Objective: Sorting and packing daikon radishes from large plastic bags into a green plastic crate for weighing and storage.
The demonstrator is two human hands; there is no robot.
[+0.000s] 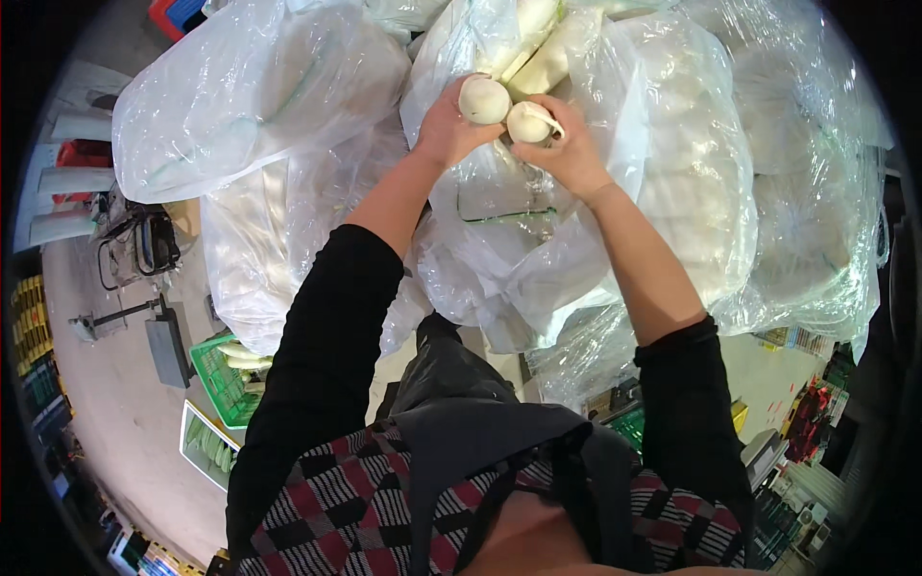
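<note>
My left hand (450, 129) is closed round a thick white radish (484, 101), seen on its rounded end. Close beside it, my right hand (565, 147) grips a slightly narrower white radish (528, 124) with a pale, curved thin piece across its end. Both are held over an opened clear plastic bag (504, 194). More long white radishes (544, 65) lie in the bag's mouth just beyond my hands. A dark green strand (508, 215) lies across the bag's film nearer to me.
Full clear plastic bags crowd both sides, one at the left (259, 101) and one at the right (691, 158). On the floor at lower left stand a green plastic crate (209, 374) and a white container (194, 461) with green vegetables. A grey platform scale (168, 345) stands behind them.
</note>
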